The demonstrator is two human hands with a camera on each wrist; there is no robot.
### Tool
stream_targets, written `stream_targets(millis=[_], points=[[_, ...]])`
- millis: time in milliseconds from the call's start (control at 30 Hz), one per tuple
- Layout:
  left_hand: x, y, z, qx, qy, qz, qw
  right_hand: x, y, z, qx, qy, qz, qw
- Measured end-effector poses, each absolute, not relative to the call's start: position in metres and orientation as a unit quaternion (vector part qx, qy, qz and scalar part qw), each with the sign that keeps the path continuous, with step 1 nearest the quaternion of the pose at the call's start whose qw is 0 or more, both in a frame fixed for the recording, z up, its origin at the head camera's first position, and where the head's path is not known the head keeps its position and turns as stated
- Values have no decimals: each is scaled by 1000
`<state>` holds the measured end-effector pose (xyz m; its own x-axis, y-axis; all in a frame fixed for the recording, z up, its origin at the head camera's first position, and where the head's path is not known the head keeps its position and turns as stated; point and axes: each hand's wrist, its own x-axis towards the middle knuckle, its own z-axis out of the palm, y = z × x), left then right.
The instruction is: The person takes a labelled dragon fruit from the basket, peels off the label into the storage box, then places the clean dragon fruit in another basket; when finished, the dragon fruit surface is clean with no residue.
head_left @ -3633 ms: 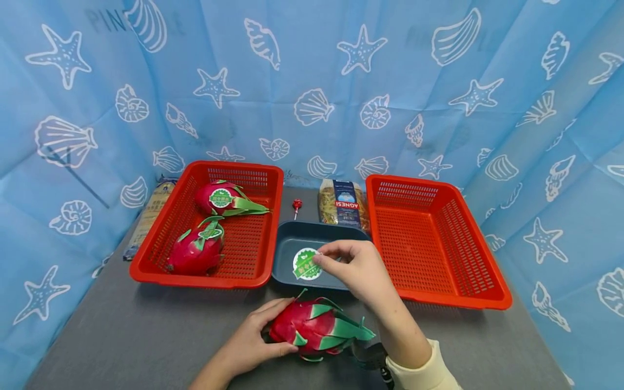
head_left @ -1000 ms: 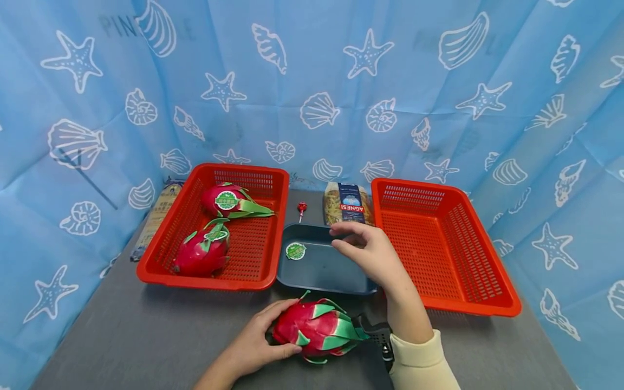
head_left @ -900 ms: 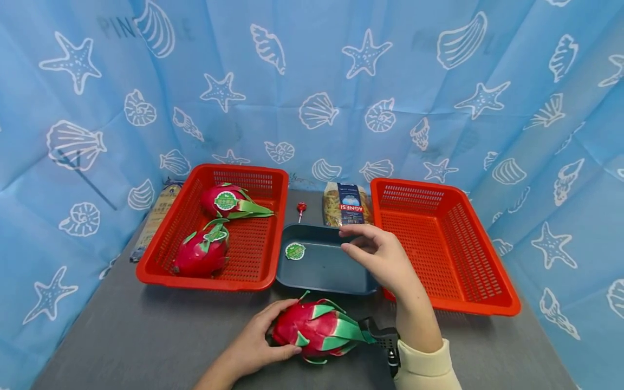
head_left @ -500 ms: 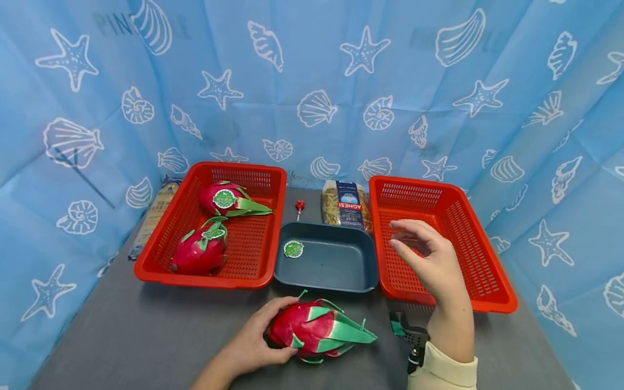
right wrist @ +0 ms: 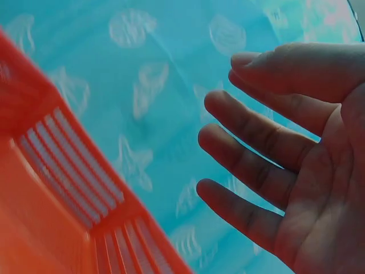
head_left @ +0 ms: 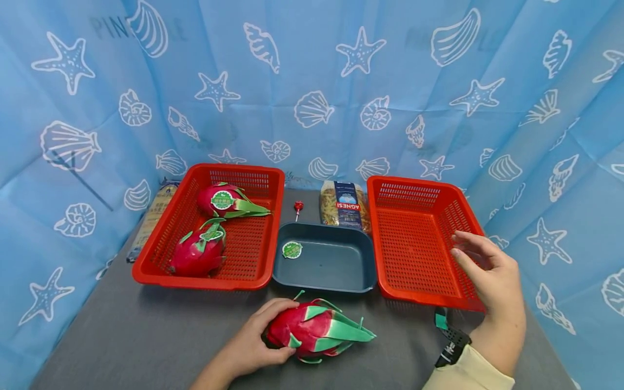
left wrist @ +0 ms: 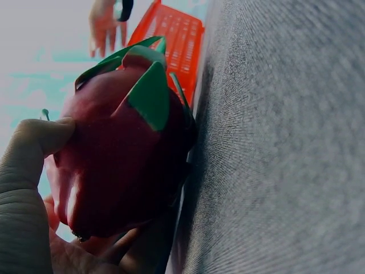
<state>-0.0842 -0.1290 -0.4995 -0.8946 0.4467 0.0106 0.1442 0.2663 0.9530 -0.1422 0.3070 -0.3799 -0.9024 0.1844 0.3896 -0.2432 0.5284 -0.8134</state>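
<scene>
My left hand (head_left: 253, 338) grips the rounded end of a dragon fruit (head_left: 312, 329) lying on the table, its green-tipped end pointing right. In the left wrist view the thumb presses on the red skin of that dragon fruit (left wrist: 120, 154). My right hand (head_left: 494, 281) is over the front right part of the right red basket (head_left: 409, 244), holding nothing. Its fingers are relaxed and apart in the right wrist view, where the hand (right wrist: 319, 165) is beside the basket's wall. A round green-and-white sticker (head_left: 292, 249) lies at the left in the dark blue tray (head_left: 324, 286).
The left red basket (head_left: 248, 283) holds two dragon fruits with green stickers. Behind the tray are a red lollipop (head_left: 298, 206) and a pasta bag (head_left: 345, 206). Another package (head_left: 153, 219) stands left of the left basket. A blue shell-patterned curtain (head_left: 312, 70) encloses the back and sides.
The sticker, earlier in my right fingers, now lies in the tray. My right hand has moved away to the right, over the right basket. The left hand stays on the dragon fruit.
</scene>
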Motion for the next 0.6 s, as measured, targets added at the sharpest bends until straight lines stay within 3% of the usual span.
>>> stream_targets(millis=[300, 600], points=[[-82, -130, -499, 173, 772, 598, 132, -128, 349, -397, -112, -820, 522, 205], [-84, -124, -505, 163, 746, 638, 100, -119, 378, -418, -209, -798, 498, 268]])
